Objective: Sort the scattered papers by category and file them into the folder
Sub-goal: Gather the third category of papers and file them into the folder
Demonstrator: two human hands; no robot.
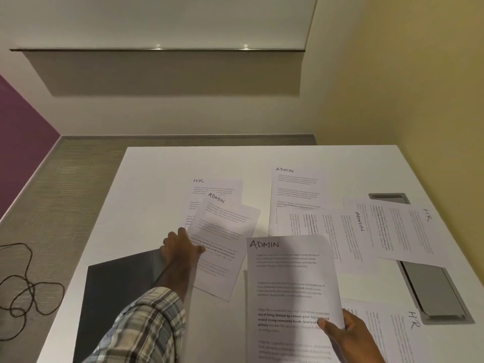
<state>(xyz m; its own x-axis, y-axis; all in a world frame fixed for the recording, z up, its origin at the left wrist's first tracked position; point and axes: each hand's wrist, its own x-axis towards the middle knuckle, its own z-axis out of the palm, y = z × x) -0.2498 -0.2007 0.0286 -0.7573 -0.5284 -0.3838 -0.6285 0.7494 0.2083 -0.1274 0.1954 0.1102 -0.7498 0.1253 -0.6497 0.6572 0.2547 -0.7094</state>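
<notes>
Several printed sheets lie scattered on a white table (146,179). My right hand (348,339) grips an ADMIN sheet (290,292) by its right edge, lifted toward me. My left hand (180,247) pinches the left edge of another ADMIN sheet (225,231), which lies over an HR sheet (209,187). A dark grey folder (117,297) lies at the near left, partly under my left arm. More ADMIN sheets rest at the back (296,187) and sideways at centre right (340,231). HR sheets lie at the right (408,231) and near right (392,334).
Two grey recessed cable hatches sit in the table at the right, one at the back (390,197) and one nearer (434,292), both partly covered by paper. A dark cable (23,292) loops on the carpet to the left. Walls stand behind and to the right.
</notes>
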